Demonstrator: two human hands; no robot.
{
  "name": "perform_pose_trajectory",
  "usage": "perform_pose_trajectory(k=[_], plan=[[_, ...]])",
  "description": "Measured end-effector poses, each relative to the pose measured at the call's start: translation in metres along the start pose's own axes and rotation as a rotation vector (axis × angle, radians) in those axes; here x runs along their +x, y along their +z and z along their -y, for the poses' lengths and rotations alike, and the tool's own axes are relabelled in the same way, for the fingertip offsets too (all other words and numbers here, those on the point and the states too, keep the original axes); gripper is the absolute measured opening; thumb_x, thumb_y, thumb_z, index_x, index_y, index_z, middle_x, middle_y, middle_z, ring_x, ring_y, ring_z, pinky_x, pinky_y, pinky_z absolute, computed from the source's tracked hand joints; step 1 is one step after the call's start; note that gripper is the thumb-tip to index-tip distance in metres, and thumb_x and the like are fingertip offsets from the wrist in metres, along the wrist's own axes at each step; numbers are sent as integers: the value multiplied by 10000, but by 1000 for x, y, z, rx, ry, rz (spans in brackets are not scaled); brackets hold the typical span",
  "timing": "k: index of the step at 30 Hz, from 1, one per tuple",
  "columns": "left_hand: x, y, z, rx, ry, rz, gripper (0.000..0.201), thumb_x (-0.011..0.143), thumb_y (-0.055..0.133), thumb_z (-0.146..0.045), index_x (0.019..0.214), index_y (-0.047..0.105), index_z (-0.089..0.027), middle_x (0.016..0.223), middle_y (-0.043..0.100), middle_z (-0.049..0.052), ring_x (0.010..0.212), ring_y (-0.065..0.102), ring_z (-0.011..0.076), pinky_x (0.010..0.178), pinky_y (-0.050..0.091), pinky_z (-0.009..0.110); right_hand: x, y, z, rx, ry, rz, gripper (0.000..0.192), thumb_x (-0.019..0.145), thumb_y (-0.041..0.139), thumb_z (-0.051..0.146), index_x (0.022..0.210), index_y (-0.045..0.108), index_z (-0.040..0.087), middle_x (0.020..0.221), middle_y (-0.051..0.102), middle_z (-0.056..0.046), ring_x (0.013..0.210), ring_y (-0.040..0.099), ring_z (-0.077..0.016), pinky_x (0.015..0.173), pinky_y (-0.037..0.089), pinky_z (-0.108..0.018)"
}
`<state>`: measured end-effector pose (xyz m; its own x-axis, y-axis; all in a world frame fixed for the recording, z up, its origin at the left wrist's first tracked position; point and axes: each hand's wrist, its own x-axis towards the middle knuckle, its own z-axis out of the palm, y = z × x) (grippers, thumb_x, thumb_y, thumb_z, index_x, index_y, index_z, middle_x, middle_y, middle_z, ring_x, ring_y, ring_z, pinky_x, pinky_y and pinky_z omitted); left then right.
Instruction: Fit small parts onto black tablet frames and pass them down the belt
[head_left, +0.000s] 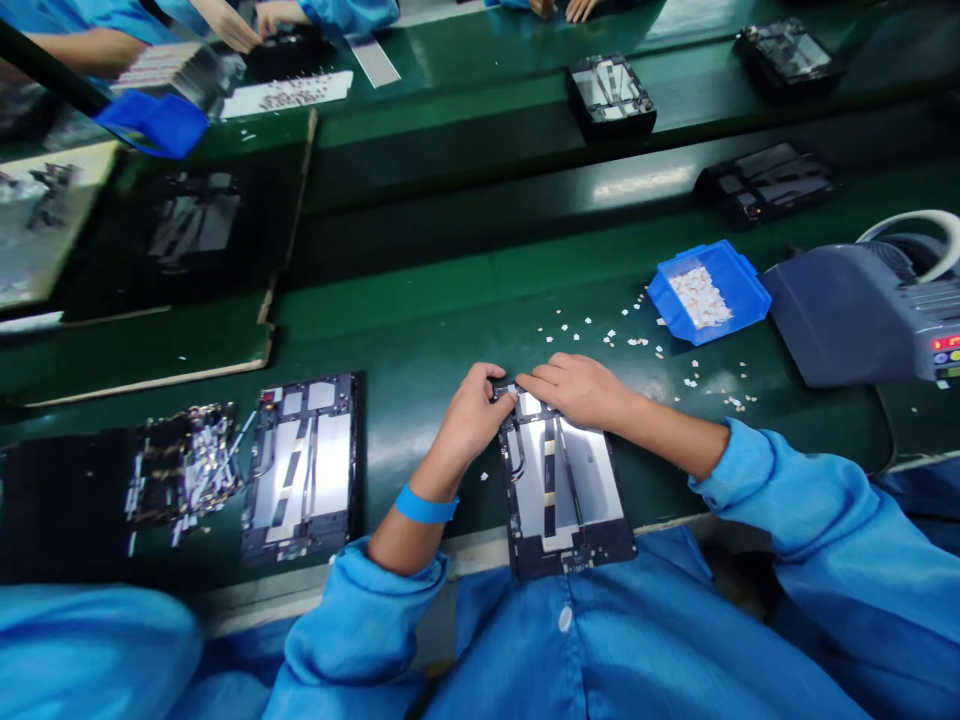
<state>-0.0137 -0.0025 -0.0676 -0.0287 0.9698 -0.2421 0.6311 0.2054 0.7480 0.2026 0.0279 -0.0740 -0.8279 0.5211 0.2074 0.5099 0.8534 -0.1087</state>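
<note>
Both hands meet at the far end of a black rectangular tablet chassis with silver inner plates (564, 485). The left hand (474, 412) curls its fingers on the far left corner; the right hand (574, 385) lies flat, fingers pressing the top edge. The chassis's long axis runs away from the person, its near end overhanging the dark green surface (420, 340). A second such chassis (304, 465) lies further left. One blue plastic bin of white bits (709, 290) stands to the right, with three black trays beyond.
</note>
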Motion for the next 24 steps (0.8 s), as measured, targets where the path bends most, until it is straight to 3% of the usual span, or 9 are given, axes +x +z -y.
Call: perform_pose_trajectory(k=[4,11,24], plan=[[-1,0,2,19,38,6,340,814,673,-208,1148,608,-192,791,501,-36,734,513,164,682,405,293,1,0,0,-1,12,9,341,1056,442,149,1348,618,163,1049,690,-98,901,492,-232,731,397,-352],[-13,-3,0,159,187,-100,154,890,666,-257,1035,700,-219,988,642,60,885,602,222,835,480,355,0,-3,0,-28,-15,16,324,1064,447,175,1319,647,179,1064,691,-100,899,488,-230,717,387,-351],[-12,-7,-17,400,296,-110,131,929,582,-224,866,697,-225,881,645,66,924,603,260,837,456,380,3,-14,15,-166,-52,159,361,1055,374,125,1334,601,96,1076,667,-147,884,538,-252,655,361,-364]])
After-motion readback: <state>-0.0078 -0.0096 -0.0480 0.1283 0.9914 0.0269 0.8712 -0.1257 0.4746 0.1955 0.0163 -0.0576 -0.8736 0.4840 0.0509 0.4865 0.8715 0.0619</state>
